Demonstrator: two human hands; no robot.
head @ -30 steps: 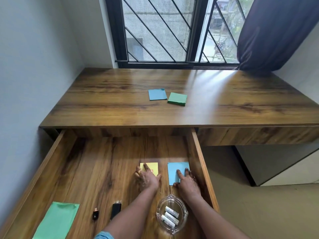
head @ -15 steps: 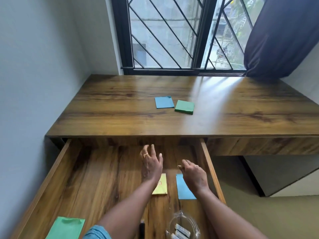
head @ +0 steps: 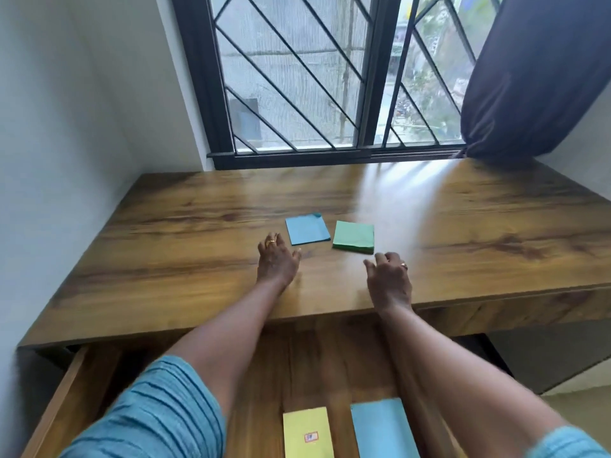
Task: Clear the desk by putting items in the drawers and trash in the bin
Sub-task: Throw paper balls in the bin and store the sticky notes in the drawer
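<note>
Up at the wooden desk [head: 165, 259], the left hand [head: 277, 259], fingers loosely spread, is just beside a blue sticky-note pad [head: 307, 230]; a green pad [head: 353, 237] lies next to it, the right hand [head: 390, 276] near, fingers loosely curled, empty.

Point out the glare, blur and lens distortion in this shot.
Head view: pale window glare streaks the desk behind the green pad; the right sleeve is blurred; the wide lens slants the window frame.

A home room: wooden desk [head: 463, 226] under a grilled window [head: 330, 77], dark curtain [head: 535, 77].
</note>
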